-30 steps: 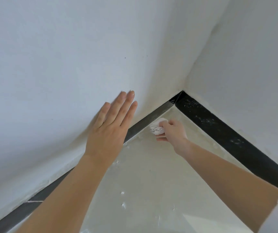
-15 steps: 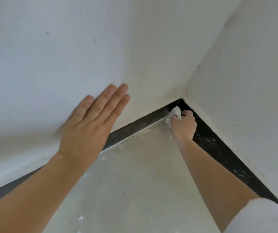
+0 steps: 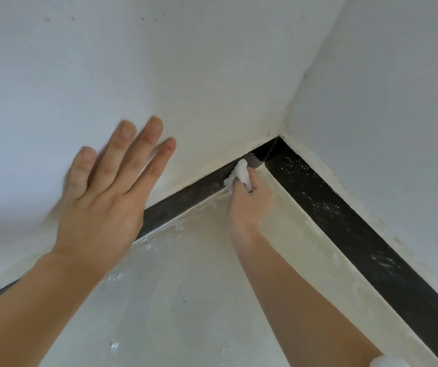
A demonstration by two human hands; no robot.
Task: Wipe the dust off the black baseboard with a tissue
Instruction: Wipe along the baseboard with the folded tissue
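tissue [image 3: 240,174] soft, tears easily; keep it bunched | right hand [image 3: 249,205] grips it on baseboard [image 3: 345,221] | left hand [image 3: 106,197] flat on wall [image 3: 186,62]

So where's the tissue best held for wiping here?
Probably by its bunched lower end, coming from the floor side, as the right hand does: the tissue is a crumpled wad whose free tip presses the baseboard, so that tip should be left uncovered.

The baseboard [image 3: 345,221] is black (flecked white), the tissue [image 3: 242,171] and walls [image 3: 212,75] white, the floor [image 3: 186,287] cream.
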